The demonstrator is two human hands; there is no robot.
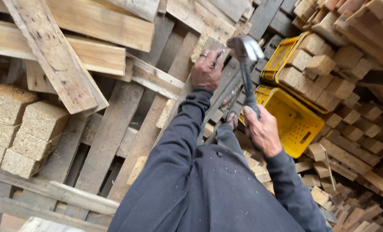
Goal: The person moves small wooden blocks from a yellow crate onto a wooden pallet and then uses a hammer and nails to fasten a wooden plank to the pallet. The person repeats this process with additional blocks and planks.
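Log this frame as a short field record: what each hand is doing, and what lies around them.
left hand: pressed on the end of a wooden plank, ring on one finger
right hand: closed around the handle of a hammer, head raised
surroundings: wooden pallets below; yellow plastic crates to the right; pressed-wood blocks stacked left and heaped right
clothing: dark long sleeves

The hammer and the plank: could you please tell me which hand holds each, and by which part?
The right hand grips the hammer low on its handle, head raised. The left hand clasps the upper end of a plank.
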